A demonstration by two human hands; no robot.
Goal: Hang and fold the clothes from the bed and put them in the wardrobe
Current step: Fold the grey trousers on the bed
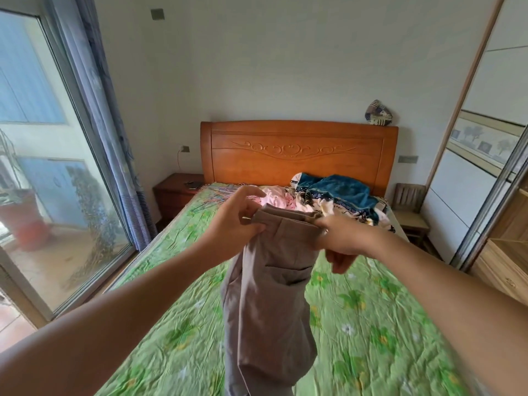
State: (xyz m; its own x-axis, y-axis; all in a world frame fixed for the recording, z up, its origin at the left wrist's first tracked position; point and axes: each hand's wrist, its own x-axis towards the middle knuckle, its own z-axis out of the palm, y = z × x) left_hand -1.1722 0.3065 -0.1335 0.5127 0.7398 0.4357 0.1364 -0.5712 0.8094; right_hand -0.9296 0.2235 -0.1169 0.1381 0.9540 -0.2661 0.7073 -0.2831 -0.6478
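- Your left hand and right hand hold the grey trousers up by the waistband; they hang between your forearms and hide the middle of the bed.
- Bare green sheet lies open on both sides of the trousers, across the near half.
- At the head end, a pink garment and a blue patterned cloth are piled before the headboard, with coloured hangers just left of them.
- On your right, the wardrobe stands near the bed edge; a chair fills the far corner.
- On your left, a floor strip runs beside the glass door, closed off by the curtain and nightstand.
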